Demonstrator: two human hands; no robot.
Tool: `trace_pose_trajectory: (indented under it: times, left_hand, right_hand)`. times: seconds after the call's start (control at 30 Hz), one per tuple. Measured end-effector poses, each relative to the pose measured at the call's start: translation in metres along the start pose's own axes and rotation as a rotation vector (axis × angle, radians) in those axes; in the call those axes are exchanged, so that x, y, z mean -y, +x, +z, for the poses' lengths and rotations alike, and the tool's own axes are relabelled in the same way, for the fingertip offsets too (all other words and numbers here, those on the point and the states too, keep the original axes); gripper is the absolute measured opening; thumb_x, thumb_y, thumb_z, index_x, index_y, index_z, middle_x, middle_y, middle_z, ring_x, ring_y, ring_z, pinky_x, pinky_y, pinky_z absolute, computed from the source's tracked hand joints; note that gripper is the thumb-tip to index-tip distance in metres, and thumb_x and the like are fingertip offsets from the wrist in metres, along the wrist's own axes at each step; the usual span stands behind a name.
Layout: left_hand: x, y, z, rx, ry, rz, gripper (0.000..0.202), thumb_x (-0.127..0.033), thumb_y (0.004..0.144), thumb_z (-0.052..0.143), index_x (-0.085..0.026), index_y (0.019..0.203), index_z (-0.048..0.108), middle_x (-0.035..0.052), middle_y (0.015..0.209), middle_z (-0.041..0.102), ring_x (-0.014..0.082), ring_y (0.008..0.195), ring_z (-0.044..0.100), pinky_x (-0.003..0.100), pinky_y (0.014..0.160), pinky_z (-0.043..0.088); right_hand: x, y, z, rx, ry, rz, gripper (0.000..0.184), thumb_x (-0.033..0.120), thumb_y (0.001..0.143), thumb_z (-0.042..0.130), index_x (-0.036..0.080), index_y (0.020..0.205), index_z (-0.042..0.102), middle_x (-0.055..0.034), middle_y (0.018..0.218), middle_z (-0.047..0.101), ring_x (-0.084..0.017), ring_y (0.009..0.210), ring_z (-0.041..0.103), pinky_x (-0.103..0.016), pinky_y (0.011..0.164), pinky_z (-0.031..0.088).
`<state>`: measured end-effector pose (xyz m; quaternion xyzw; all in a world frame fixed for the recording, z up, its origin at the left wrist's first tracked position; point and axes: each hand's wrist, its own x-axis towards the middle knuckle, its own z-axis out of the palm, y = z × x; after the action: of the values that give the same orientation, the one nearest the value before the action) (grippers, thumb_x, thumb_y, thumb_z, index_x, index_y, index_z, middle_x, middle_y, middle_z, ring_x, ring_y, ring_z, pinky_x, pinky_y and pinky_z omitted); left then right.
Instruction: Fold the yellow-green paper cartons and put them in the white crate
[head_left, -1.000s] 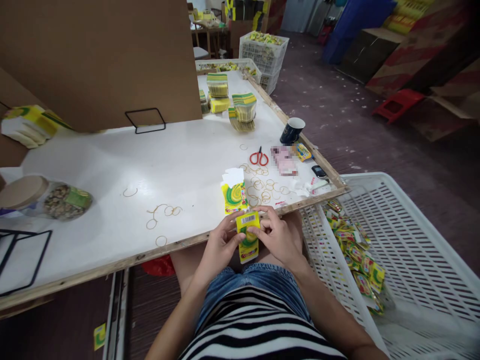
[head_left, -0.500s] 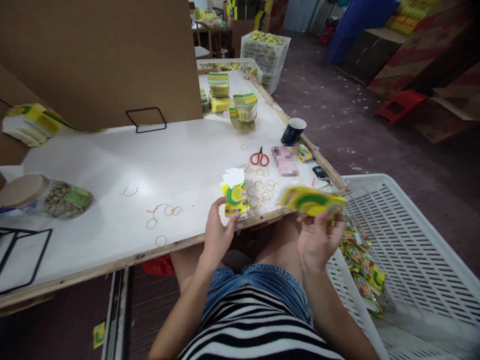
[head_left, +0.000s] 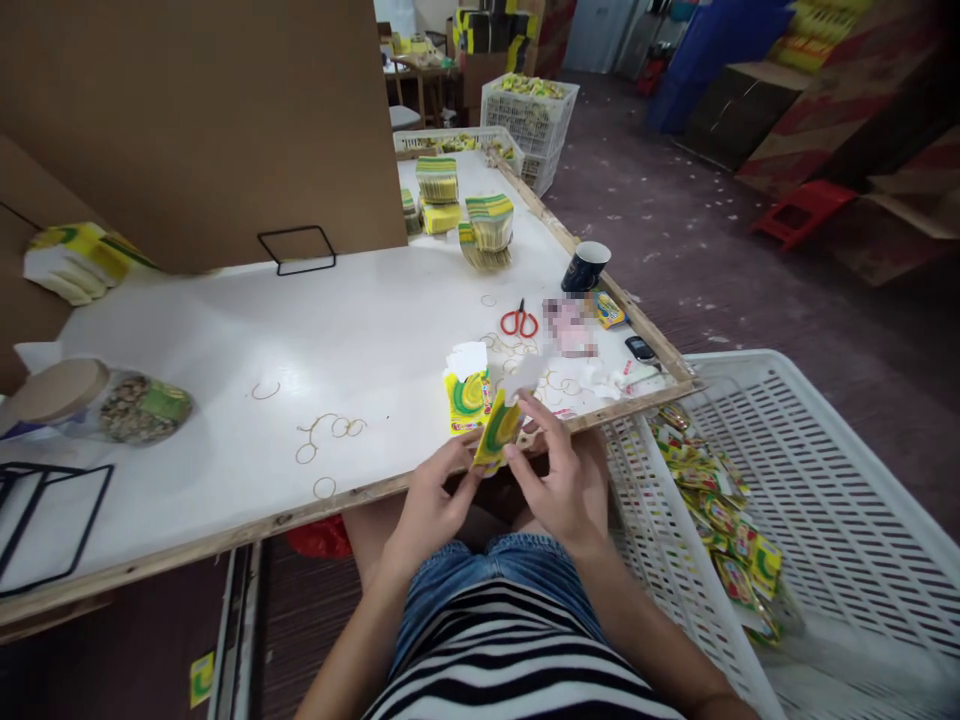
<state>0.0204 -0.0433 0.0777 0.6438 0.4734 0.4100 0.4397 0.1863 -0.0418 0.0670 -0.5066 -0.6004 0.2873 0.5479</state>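
Note:
A small yellow-and-green carton (head_left: 496,437) with white flaps at its top is held tilted between both hands, over the table's front edge. My left hand (head_left: 435,497) pinches its lower left corner. The fingers of my right hand (head_left: 553,475) are on its right side. Just behind it, flat cartons (head_left: 466,402) of the same print lie on the table with white flaps pointing away. Thin rubber bands (head_left: 559,385) are scattered to the right of them. What is inside the held carton cannot be seen.
A white crate (head_left: 847,480) with yellow-green packets stands at my right. On the table (head_left: 225,330) are red-handled scissors (head_left: 519,320), a dark mug (head_left: 586,268), bundled cartons (head_left: 487,232) and a jar (head_left: 142,407). A cardboard panel (head_left: 202,130) rises behind.
My right hand has moved left from beside the crate, where it held a yellow carton. My left hand has left the flat cartons. Both hands now hold one carton.

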Motion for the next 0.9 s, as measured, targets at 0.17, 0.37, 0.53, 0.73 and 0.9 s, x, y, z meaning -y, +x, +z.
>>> trace_pose_trajectory:
  times: [0.17, 0.37, 0.53, 0.73, 0.9]
  left_hand:
    - [-0.007, -0.012, 0.007, 0.098, -0.109, -0.01, 0.017, -0.028, 0.088, 0.057, -0.019, 0.074, 0.053, 0.0097, 0.111, 0.067, 0.0217, 0.102, 0.061, 0.031, 0.09, 0.045]
    - [0.012, -0.009, 0.022, 0.24, -0.738, -0.223, 0.044, -0.052, 0.079, 0.066, -0.018, 0.108, 0.063, 0.009, 0.107, 0.068, 0.0232, 0.101, 0.062, 0.035, 0.093, 0.045]
    - [0.014, -0.006, 0.028, 0.209, -0.81, -0.32, 0.047, -0.047, 0.076, 0.072, -0.018, 0.112, 0.068, 0.0093, 0.11, 0.071, 0.025, 0.103, 0.064, 0.032, 0.089, 0.048]
    - [0.013, -0.006, 0.031, -0.016, -0.852, -0.382, 0.046, -0.045, 0.074, 0.075, -0.016, 0.11, 0.068, 0.007, 0.093, 0.075, 0.0225, 0.087, 0.069, 0.031, 0.08, 0.053]
    - [0.016, -0.003, 0.031, -0.067, -0.754, -0.367, 0.043, -0.045, 0.074, 0.074, -0.014, 0.103, 0.066, 0.0071, 0.093, 0.074, 0.0219, 0.084, 0.069, 0.032, 0.079, 0.054]
  right_hand:
    - [-0.002, 0.001, 0.003, 0.046, 0.039, 0.019, 0.038, 0.028, 0.087, 0.06, 0.025, 0.123, 0.051, -0.005, 0.106, 0.06, -0.014, 0.072, 0.052, -0.029, 0.068, 0.047]
    - [0.0, -0.011, 0.007, -0.006, 0.217, 0.055, 0.029, 0.026, 0.084, 0.065, 0.024, 0.109, 0.049, 0.0028, 0.077, 0.049, -0.011, 0.064, 0.046, -0.023, 0.055, 0.04]
    - [0.002, -0.015, 0.012, -0.067, 0.237, 0.065, 0.022, 0.027, 0.086, 0.062, 0.024, 0.105, 0.051, 0.0029, 0.077, 0.048, -0.011, 0.063, 0.045, -0.022, 0.056, 0.04]
    - [-0.009, -0.019, 0.011, -0.086, 0.191, 0.229, 0.031, 0.037, 0.087, 0.061, 0.021, 0.112, 0.054, -0.003, 0.092, 0.056, -0.015, 0.075, 0.051, -0.027, 0.068, 0.046]
    - [-0.014, -0.019, 0.006, 0.013, 0.074, 0.253, 0.03, 0.041, 0.09, 0.055, 0.019, 0.07, 0.053, 0.0012, 0.067, 0.049, -0.013, 0.063, 0.045, -0.025, 0.06, 0.042]
